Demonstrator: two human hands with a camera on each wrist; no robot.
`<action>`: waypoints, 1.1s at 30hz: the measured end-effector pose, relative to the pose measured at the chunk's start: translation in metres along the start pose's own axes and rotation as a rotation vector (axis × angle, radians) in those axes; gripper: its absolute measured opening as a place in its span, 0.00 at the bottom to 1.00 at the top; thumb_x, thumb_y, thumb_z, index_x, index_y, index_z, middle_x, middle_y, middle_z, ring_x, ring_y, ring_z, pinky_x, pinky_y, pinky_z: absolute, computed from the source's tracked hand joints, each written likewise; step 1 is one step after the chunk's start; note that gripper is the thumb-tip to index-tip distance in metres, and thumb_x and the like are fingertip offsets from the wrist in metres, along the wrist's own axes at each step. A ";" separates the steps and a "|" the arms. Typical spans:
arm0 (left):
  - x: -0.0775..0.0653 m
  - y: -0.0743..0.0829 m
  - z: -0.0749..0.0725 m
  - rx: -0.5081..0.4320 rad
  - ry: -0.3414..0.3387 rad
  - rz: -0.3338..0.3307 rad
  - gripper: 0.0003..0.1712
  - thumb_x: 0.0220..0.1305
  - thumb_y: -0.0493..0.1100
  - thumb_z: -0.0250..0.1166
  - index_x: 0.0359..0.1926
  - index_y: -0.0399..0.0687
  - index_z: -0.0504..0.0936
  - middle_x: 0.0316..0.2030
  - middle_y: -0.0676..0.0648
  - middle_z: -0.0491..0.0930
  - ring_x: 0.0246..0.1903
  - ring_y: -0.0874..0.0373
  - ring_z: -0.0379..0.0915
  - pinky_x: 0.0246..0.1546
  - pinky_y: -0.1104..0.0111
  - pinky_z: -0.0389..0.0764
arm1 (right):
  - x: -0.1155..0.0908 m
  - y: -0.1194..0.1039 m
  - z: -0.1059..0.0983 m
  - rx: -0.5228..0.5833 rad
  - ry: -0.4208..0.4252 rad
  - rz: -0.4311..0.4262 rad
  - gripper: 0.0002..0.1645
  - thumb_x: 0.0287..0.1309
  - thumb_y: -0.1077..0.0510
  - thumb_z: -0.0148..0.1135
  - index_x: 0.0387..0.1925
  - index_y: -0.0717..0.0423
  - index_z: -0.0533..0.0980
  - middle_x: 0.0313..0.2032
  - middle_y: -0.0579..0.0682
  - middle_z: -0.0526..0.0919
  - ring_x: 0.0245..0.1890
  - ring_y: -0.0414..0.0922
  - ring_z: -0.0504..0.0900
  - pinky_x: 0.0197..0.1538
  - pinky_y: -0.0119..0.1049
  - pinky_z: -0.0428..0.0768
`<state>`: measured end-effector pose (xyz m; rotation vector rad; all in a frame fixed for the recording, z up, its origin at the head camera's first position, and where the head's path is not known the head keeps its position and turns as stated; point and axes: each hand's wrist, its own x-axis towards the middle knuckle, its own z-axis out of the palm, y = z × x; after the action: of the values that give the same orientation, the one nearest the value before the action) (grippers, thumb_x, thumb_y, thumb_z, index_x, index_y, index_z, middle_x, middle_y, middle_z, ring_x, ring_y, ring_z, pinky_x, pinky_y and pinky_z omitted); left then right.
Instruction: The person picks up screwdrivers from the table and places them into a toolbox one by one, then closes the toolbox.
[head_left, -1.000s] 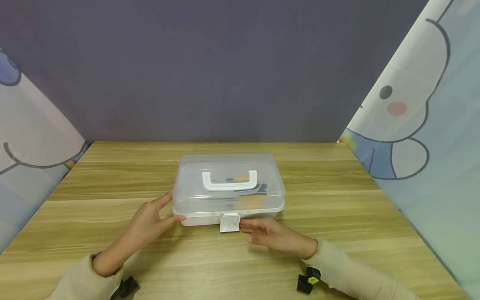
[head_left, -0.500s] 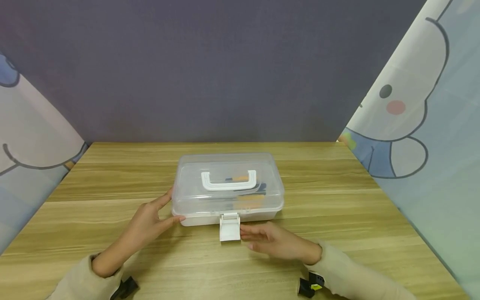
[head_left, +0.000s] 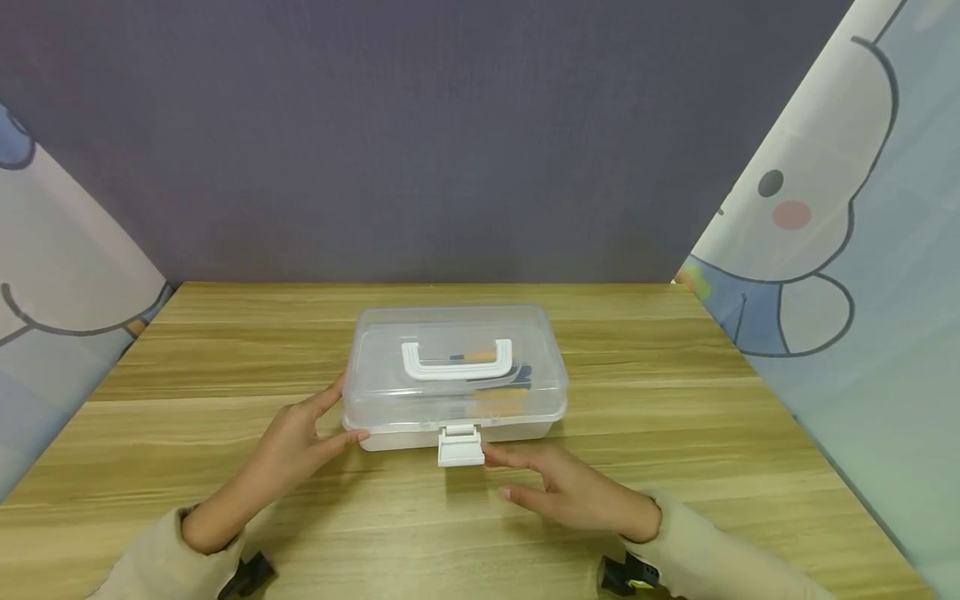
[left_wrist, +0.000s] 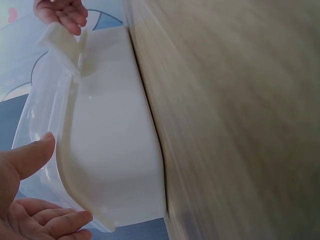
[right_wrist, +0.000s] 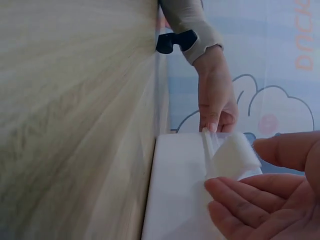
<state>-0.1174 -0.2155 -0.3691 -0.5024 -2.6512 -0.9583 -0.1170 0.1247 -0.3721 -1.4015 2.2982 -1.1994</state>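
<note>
A storage box point(head_left: 457, 408) with a clear lid, a white carry handle point(head_left: 459, 370) and a white base stands on the wooden table. Its white front latch point(head_left: 461, 447) juts outward from the lid's rim, raised away from the base. At the near left corner is my left hand point(head_left: 292, 446), thumb at the front edge and fingers along the side. My right hand point(head_left: 570, 483) has extended fingers with their tips at the latch's right edge, the thumb apart below. In the right wrist view the fingertips point(right_wrist: 215, 185) overlap the foot of the flap.
Orange and dark blue things point(head_left: 501, 396) show blurred through the lid's right half. Behind the table point(head_left: 675, 400) rises a dark grey panel point(head_left: 450, 142), and cartoon-printed sheets point(head_left: 810, 250) hang at both sides. Each wrist wears a black camera mount point(head_left: 628, 575).
The latch flap hung lower half a second ago, and now sits tilted at a different angle. My right hand has drawn slightly right, its thumb spreading from the fingers. The left hand stays put.
</note>
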 end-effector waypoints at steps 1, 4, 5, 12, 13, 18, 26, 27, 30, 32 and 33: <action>0.000 0.000 0.000 0.001 0.001 -0.002 0.46 0.47 0.41 0.75 0.66 0.33 0.64 0.20 0.45 0.76 0.09 0.76 0.40 0.13 0.73 0.63 | 0.001 0.000 0.000 -0.022 0.021 -0.010 0.28 0.65 0.63 0.55 0.64 0.68 0.63 0.59 0.59 0.74 0.56 0.47 0.76 0.58 0.38 0.72; 0.000 0.000 0.000 -0.002 0.003 -0.007 0.46 0.47 0.41 0.75 0.66 0.33 0.63 0.24 0.40 0.79 0.09 0.75 0.40 0.14 0.73 0.64 | 0.004 0.002 0.000 -0.068 0.081 -0.043 0.26 0.63 0.64 0.56 0.62 0.69 0.66 0.53 0.60 0.78 0.52 0.48 0.79 0.55 0.38 0.75; 0.000 0.000 -0.001 -0.002 0.003 -0.006 0.46 0.47 0.41 0.75 0.66 0.32 0.64 0.25 0.39 0.80 0.09 0.76 0.40 0.14 0.73 0.64 | 0.006 0.003 0.000 -0.084 0.102 -0.059 0.25 0.63 0.65 0.57 0.60 0.70 0.68 0.51 0.61 0.80 0.51 0.48 0.80 0.54 0.39 0.76; 0.000 0.000 0.000 -0.009 -0.014 -0.013 0.47 0.48 0.42 0.75 0.66 0.33 0.63 0.18 0.50 0.72 0.08 0.75 0.41 0.12 0.73 0.63 | 0.020 0.009 0.000 -0.137 0.229 -0.132 0.19 0.54 0.73 0.61 0.50 0.74 0.75 0.39 0.59 0.85 0.40 0.46 0.85 0.43 0.32 0.80; 0.000 0.000 0.000 -0.009 -0.010 -0.011 0.47 0.47 0.42 0.75 0.66 0.33 0.63 0.19 0.49 0.73 0.08 0.75 0.41 0.13 0.73 0.63 | 0.022 0.009 0.000 -0.145 0.245 -0.133 0.18 0.54 0.73 0.61 0.49 0.73 0.77 0.38 0.58 0.85 0.38 0.44 0.85 0.41 0.30 0.80; 0.000 0.000 0.000 -0.006 -0.006 -0.004 0.47 0.47 0.42 0.75 0.66 0.33 0.63 0.32 0.34 0.81 0.08 0.74 0.39 0.15 0.73 0.64 | 0.030 0.008 0.001 -0.242 0.321 -0.119 0.10 0.54 0.68 0.64 0.39 0.66 0.82 0.32 0.52 0.86 0.30 0.34 0.80 0.34 0.21 0.77; -0.001 -0.003 0.002 -0.011 0.012 0.018 0.46 0.47 0.41 0.75 0.65 0.32 0.64 0.42 0.29 0.80 0.09 0.75 0.38 0.17 0.73 0.66 | 0.037 0.010 0.003 -0.385 0.427 -0.177 0.08 0.48 0.68 0.68 0.34 0.63 0.84 0.28 0.51 0.85 0.24 0.33 0.76 0.28 0.18 0.73; -0.001 -0.002 0.002 -0.009 0.014 0.020 0.46 0.47 0.41 0.75 0.65 0.32 0.64 0.42 0.29 0.80 0.09 0.75 0.38 0.18 0.73 0.66 | 0.037 0.011 0.003 -0.387 0.434 -0.180 0.07 0.48 0.69 0.69 0.33 0.63 0.84 0.28 0.51 0.86 0.25 0.34 0.77 0.29 0.18 0.73; 0.000 -0.002 0.000 -0.002 0.008 0.020 0.46 0.47 0.41 0.75 0.65 0.32 0.64 0.43 0.29 0.80 0.09 0.75 0.38 0.20 0.72 0.69 | 0.038 0.011 0.003 -0.365 0.449 -0.170 0.07 0.48 0.68 0.69 0.33 0.63 0.84 0.30 0.52 0.86 0.26 0.35 0.80 0.29 0.18 0.74; 0.000 -0.001 0.000 0.006 0.004 0.017 0.46 0.47 0.41 0.75 0.65 0.32 0.64 0.52 0.29 0.75 0.10 0.75 0.38 0.24 0.70 0.71 | 0.038 0.011 0.003 -0.334 0.457 -0.147 0.06 0.48 0.67 0.69 0.32 0.62 0.85 0.29 0.51 0.86 0.25 0.34 0.79 0.28 0.18 0.74; 0.000 -0.001 0.000 0.009 0.002 0.015 0.46 0.47 0.41 0.75 0.65 0.32 0.64 0.53 0.29 0.74 0.10 0.75 0.38 0.25 0.70 0.71 | 0.038 0.012 0.003 -0.313 0.461 -0.132 0.05 0.49 0.67 0.69 0.31 0.61 0.85 0.29 0.51 0.86 0.25 0.33 0.78 0.28 0.19 0.74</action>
<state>-0.1178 -0.2162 -0.3690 -0.5182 -2.6456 -0.9411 -0.1433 0.0948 -0.3733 -1.5257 2.8495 -1.3655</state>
